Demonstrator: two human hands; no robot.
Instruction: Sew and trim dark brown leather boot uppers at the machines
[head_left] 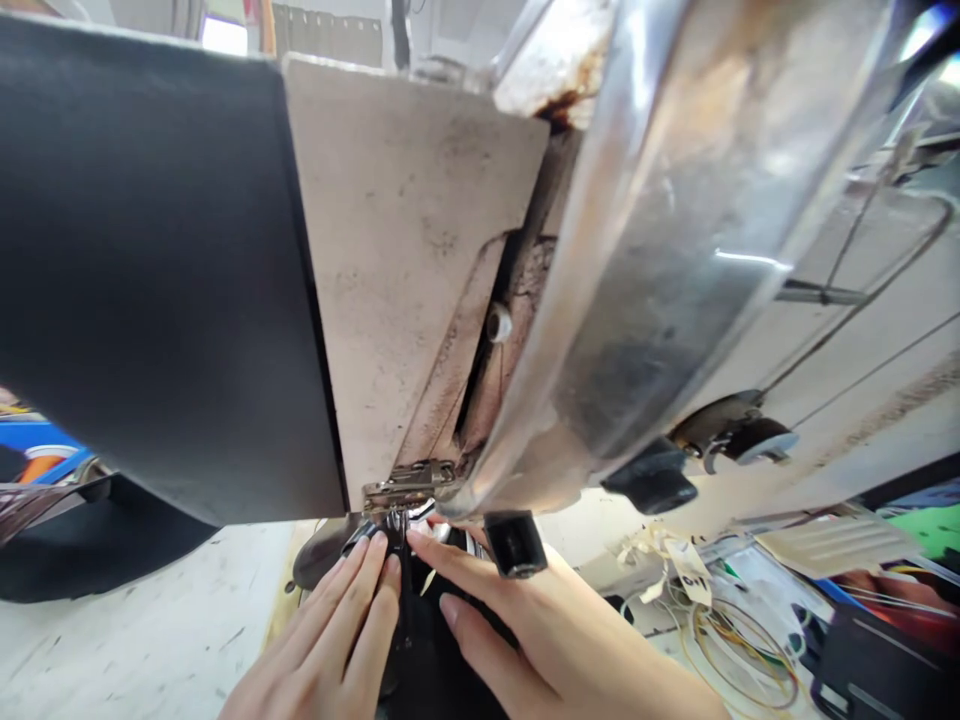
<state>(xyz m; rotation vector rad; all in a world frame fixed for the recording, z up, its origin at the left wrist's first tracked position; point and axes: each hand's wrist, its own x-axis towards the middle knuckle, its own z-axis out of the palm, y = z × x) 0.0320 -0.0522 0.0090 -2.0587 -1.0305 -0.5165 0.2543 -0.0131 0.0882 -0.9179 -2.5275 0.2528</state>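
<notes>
The head of a sewing machine [420,230] fills the upper middle of the head view, and its presser foot area [401,525] sits low in the centre. Black material [442,665], seemingly fabric, lies below the foot, between and partly under my hands. My left hand [330,635] rests flat on its left side, fingers stretched forward and close together, tips near the foot. From the right, my right hand [525,610] reaches in with its index finger pointing at the foot and its thumb apart. The exact contact at the needle is hidden.
A large black panel [157,270] covers the upper left. A dark curved piece [97,540] stands over the white tabletop [150,650]. Tangled cords [739,655] and a paper tag [688,572] lie to the right, near a black box [881,665].
</notes>
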